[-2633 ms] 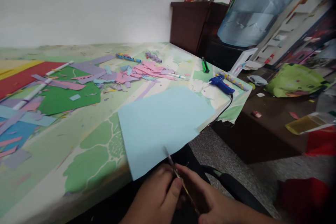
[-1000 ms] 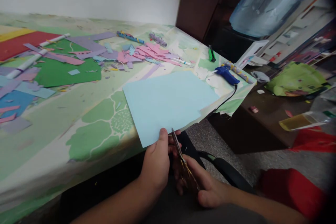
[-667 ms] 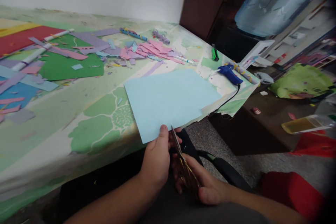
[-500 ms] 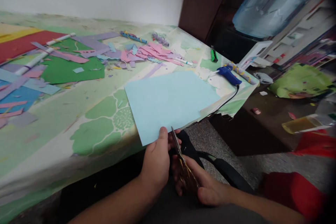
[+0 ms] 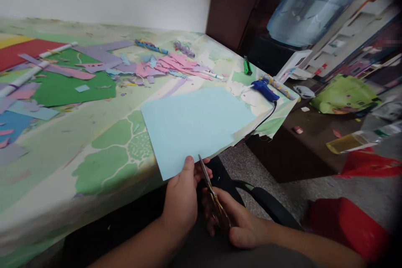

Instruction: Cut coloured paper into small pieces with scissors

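A light blue sheet of paper point(image 5: 194, 121) lies at the table's front edge, its near corner sticking out past it. My left hand point(image 5: 182, 192) pinches the sheet's near edge, thumb on top and fingers underneath. In my right hand point(image 5: 235, 217) is a pair of scissors point(image 5: 207, 181), fingers wrapped round the handles. The blades point up and away, their tips at the near edge of the paper just right of my left thumb. Whether the blades are on the paper or only beside it I cannot tell.
Pink and purple paper scraps point(image 5: 176, 65) lie behind the sheet. To the right are a blue glue gun point(image 5: 266, 90) with a cord and a green cutter point(image 5: 247, 66). Green card point(image 5: 75, 88) is at left. A bottle point(image 5: 345, 142) lies on a low dark surface.
The whole view has shifted slightly, so the table and things appear a little further left. Both hands keep their hold on the paper and scissors, with little change between them.
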Tool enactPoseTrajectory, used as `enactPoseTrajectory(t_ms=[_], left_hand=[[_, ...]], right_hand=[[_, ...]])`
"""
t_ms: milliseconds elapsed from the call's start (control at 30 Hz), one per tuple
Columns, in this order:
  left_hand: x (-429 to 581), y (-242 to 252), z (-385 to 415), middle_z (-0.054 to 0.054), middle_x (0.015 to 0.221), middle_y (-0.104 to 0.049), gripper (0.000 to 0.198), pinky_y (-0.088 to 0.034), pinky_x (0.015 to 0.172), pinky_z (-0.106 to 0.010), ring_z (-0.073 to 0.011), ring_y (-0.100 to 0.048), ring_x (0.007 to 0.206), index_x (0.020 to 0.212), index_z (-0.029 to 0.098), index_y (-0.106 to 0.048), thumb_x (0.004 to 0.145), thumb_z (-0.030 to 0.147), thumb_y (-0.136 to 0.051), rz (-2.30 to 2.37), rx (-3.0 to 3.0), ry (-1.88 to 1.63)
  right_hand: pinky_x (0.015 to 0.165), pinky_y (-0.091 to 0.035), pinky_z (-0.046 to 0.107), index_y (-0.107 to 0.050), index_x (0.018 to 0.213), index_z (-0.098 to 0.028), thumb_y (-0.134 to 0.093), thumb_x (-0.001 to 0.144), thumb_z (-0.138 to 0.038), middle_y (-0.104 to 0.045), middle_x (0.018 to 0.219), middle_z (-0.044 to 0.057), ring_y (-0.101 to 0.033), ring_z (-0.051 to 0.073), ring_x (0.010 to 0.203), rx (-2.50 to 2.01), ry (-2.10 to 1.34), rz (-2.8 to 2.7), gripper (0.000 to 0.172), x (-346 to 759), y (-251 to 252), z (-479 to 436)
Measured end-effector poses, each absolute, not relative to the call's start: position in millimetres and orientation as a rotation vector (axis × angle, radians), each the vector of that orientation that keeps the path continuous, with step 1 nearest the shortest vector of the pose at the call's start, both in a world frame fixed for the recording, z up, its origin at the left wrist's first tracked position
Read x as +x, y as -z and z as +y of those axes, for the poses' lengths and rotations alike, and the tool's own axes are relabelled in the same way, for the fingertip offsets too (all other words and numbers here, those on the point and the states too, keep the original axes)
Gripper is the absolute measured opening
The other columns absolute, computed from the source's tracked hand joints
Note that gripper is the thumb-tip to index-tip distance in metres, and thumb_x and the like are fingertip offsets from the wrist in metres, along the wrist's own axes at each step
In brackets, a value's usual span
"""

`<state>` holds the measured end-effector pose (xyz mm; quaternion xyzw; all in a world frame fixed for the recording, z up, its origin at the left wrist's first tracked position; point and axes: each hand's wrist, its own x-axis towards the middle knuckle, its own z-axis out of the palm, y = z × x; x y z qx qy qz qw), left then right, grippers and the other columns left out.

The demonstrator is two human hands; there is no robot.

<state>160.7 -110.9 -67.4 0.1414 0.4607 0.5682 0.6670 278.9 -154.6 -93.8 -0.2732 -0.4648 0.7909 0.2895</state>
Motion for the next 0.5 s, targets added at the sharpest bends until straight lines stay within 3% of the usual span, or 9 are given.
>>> enactPoseTrajectory(t_ms=[500], left_hand=[[162.8,70.4,-105.8,-0.004,0.064,-0.060,0.019,-0.043,0.062,-0.034,-0.0142,-0.055,0.056,0.075,0.012,-0.053,0.073,0.029,-0.044,1.007,0.330,-1.333]], right_hand=[[0.059,-0.033,0.026,-0.023,0.114,-0.027,-0.057,0.058,-0.050,-0.031,0.084,0.001,-0.036,0.009,0.065,-0.657,-2.101,-1.257,0.069,279.1,103.2,-152.2]])
